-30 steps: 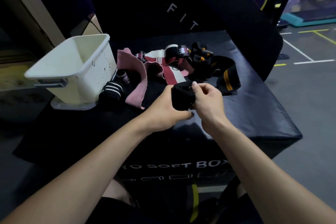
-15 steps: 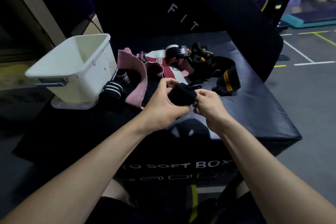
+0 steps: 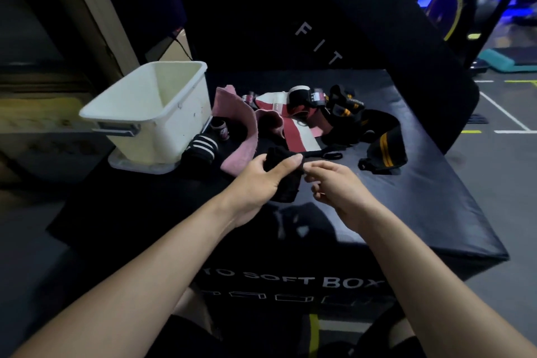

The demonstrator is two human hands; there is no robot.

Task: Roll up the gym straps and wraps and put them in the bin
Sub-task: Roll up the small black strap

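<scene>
My left hand [image 3: 263, 180] grips a rolled black wrap [image 3: 283, 180] above the black soft box [image 3: 421, 200]. My right hand [image 3: 334, 183] sits just right of the roll and pinches its thin black loop end between thumb and fingers. The white bin [image 3: 151, 113] stands at the left rear and looks empty inside. Behind my hands lies a pile: a pink wrap [image 3: 241, 125], a red and white wrap [image 3: 296, 134], a black wrap with white stripes [image 3: 200, 148], and a black wrap with yellow stripes [image 3: 383, 148].
A tall black padded block marked FIT [image 3: 319, 43] rises behind the pile. The bin rests on a white lid [image 3: 139, 166] at the box's left edge. Grey gym floor with painted lines [image 3: 499, 113] lies to the right.
My left hand has turned the black roll over and drawn it slightly toward me. My right hand has slipped off the roll's side to pinch its loose end.
</scene>
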